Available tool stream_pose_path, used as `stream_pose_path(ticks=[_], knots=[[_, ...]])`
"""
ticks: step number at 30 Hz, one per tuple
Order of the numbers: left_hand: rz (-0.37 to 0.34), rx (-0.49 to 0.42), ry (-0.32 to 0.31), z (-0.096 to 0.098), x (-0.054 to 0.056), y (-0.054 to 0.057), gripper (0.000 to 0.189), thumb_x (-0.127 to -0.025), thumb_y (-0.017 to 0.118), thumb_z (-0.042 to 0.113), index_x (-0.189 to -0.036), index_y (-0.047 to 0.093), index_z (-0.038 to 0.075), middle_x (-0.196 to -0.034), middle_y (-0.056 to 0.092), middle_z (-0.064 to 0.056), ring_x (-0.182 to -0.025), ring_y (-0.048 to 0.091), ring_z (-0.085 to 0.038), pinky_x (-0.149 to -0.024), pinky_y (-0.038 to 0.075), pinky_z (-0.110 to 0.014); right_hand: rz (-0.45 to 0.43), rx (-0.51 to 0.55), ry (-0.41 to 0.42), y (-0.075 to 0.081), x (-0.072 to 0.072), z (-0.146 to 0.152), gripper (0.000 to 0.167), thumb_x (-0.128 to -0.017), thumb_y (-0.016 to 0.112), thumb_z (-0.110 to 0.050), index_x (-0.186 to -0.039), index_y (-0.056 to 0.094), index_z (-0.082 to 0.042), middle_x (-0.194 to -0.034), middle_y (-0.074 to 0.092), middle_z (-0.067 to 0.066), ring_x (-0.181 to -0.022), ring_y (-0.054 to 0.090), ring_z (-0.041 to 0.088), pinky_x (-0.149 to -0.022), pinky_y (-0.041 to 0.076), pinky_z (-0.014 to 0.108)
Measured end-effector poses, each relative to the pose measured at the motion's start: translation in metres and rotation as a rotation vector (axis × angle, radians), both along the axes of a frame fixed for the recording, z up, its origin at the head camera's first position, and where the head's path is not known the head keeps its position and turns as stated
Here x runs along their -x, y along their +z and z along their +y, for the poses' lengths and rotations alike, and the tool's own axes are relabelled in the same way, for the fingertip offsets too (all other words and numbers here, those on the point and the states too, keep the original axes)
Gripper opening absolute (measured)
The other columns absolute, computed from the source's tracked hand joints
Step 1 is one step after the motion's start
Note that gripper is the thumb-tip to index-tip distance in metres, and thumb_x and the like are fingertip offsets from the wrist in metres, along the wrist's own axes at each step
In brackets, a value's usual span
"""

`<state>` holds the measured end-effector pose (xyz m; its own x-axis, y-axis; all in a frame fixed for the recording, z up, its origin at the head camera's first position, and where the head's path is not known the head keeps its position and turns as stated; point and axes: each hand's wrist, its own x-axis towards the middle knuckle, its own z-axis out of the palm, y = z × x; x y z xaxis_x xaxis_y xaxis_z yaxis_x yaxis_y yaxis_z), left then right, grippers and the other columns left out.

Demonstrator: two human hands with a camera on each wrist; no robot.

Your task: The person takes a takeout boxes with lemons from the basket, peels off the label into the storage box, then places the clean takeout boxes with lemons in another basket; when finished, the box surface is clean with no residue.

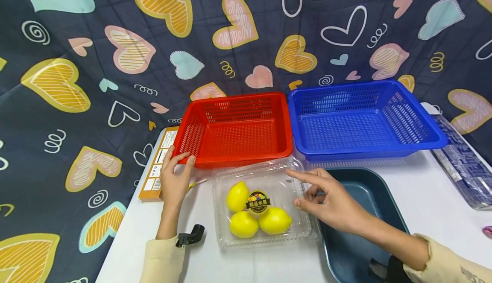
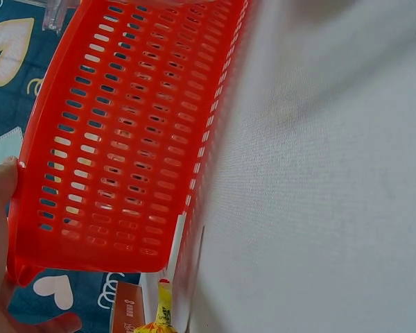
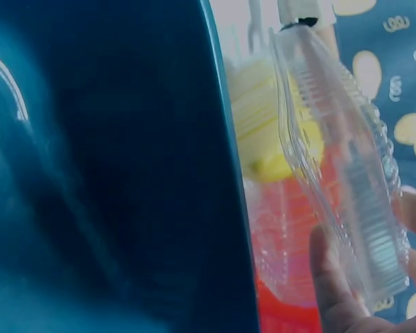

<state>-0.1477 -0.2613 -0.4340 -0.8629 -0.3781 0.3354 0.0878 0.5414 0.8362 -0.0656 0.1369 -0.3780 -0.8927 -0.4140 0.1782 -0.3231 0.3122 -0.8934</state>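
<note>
A clear plastic clamshell box (image 1: 265, 238) lies front and centre in the head view, with three yellow lemons (image 1: 275, 221) inside and a round black label on its lid. My right hand (image 1: 330, 197) is at the box's right side, thumb and index finger apart. In the right wrist view, the box's clear edge (image 3: 353, 159) shows between the thumb and fingers. At the red basket (image 1: 240, 142), my left hand (image 1: 177, 176) touches the front left corner with spread fingers. Beside the rim in the left wrist view is a fingertip (image 2: 1, 182).
A blue basket (image 1: 346, 125) stands right of the red one. The dark teal tray (image 1: 365, 185) lies under my right forearm. An orange box (image 1: 151, 191) is at the left edge, near a small yellow-wrapped item (image 1: 194, 185). Far right lies a plastic-wrapped blue package (image 1: 467, 159).
</note>
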Motion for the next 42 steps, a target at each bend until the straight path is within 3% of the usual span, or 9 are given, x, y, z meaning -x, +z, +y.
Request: stream_pose_path(ticks=[10,18,26,29,31,36,38,42], knots=[[-0.009,0.01,0.001,0.004,0.003,0.001,0.035,-0.093,0.074,0.034,-0.117,0.076,0.009,-0.161,0.043,-0.002,-0.151,0.035,-0.029,-0.121,0.025,-0.065,-0.08,-0.126,0.04,0.0,0.012,0.015,0.066,-0.081,0.086,-0.02,-0.142,0.06,-0.016,-0.122,0.059,0.021,-0.069,0.063,0.007,-0.057,0.053,0.025],[-0.015,0.016,0.006,0.005,0.004,0.003,0.036,-0.093,0.074,0.034,-0.118,0.075,0.008,-0.161,0.043,-0.001,-0.151,0.034,-0.03,-0.12,0.025,-0.066,-0.047,-0.288,0.095,-0.002,0.021,0.024,0.083,-0.073,0.09,-0.043,-0.146,0.056,-0.024,-0.126,0.064,0.017,-0.056,0.053,0.006,-0.051,0.046,0.023],[-0.031,0.083,0.061,0.005,0.002,0.005,0.036,-0.093,0.073,0.036,-0.119,0.076,0.012,-0.16,0.045,0.003,-0.143,0.037,-0.032,-0.11,0.031,-0.065,-0.014,-0.339,0.07,-0.009,0.02,0.02,0.085,-0.071,0.09,-0.047,-0.146,0.056,-0.025,-0.123,0.066,0.013,-0.055,0.045,0.005,-0.053,0.041,0.023],[-0.025,0.102,0.071,0.004,0.002,0.005,0.035,-0.093,0.073,0.036,-0.119,0.076,0.012,-0.16,0.045,0.002,-0.142,0.037,-0.033,-0.108,0.03,-0.066,0.015,-0.344,0.072,-0.011,0.02,0.017,0.084,-0.072,0.09,-0.048,-0.146,0.056,-0.023,-0.124,0.067,0.013,-0.066,0.052,0.008,-0.058,0.043,0.023],[-0.025,0.113,0.07,0.004,0.002,0.005,0.035,-0.093,0.073,0.035,-0.119,0.076,0.013,-0.16,0.046,0.001,-0.143,0.036,-0.034,-0.109,0.027,-0.067,0.035,-0.364,0.075,-0.012,0.019,0.017,0.084,-0.073,0.089,-0.05,-0.146,0.056,-0.022,-0.127,0.068,0.012,-0.081,0.06,0.013,-0.065,0.047,0.025],[-0.048,0.153,0.05,0.005,0.0,0.008,0.034,-0.093,0.072,0.033,-0.12,0.075,0.012,-0.16,0.046,-0.003,-0.145,0.032,-0.038,-0.109,0.021,-0.07,0.051,-0.43,0.106,-0.011,0.018,0.017,0.085,-0.077,0.083,-0.056,-0.149,0.053,-0.023,-0.137,0.065,0.01,-0.115,0.065,0.029,-0.089,0.056,0.05],[-0.073,0.18,0.034,0.005,-0.002,0.012,0.035,-0.093,0.071,0.033,-0.122,0.074,0.013,-0.161,0.044,-0.005,-0.147,0.029,-0.04,-0.108,0.019,-0.071,0.043,-0.453,0.118,-0.01,0.018,0.016,0.085,-0.079,0.081,-0.057,-0.15,0.051,-0.022,-0.14,0.064,0.011,-0.118,0.065,0.032,-0.094,0.054,0.058],[-0.121,0.25,-0.029,0.008,-0.007,0.021,0.042,-0.093,0.071,0.036,-0.13,0.07,0.016,-0.165,0.036,-0.006,-0.153,0.018,-0.042,-0.108,0.015,-0.073,0.025,-0.507,0.124,-0.007,0.017,0.015,0.085,-0.081,0.078,-0.059,-0.153,0.048,-0.024,-0.144,0.061,0.012,-0.126,0.062,0.035,-0.1,0.052,0.06]])
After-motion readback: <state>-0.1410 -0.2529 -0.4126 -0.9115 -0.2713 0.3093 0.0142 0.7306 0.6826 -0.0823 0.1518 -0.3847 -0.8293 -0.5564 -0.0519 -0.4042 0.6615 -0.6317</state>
